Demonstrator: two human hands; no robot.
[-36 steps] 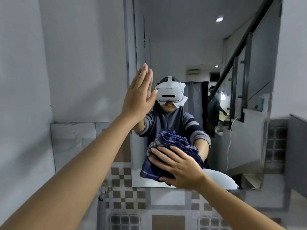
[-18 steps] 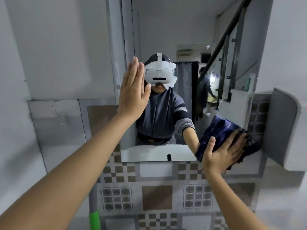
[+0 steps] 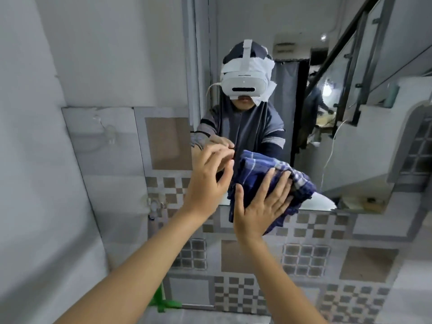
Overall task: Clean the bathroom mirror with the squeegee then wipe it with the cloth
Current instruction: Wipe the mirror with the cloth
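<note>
The right hand (image 3: 261,204), fingers spread flat, presses a crumpled blue checked cloth (image 3: 264,169) against the frameless wall mirror (image 3: 292,113); the left hand (image 3: 205,181) hovers beside it, fingers loosely curled, empty.

The wall in front of you carries a frameless mirror (image 3: 292,90), mounted above a band of grey and brown patterned tiles (image 3: 311,253). A blue checked cloth (image 3: 261,169) is pressed flat against the mirror's lower edge, overlapping the tiles below.
</note>
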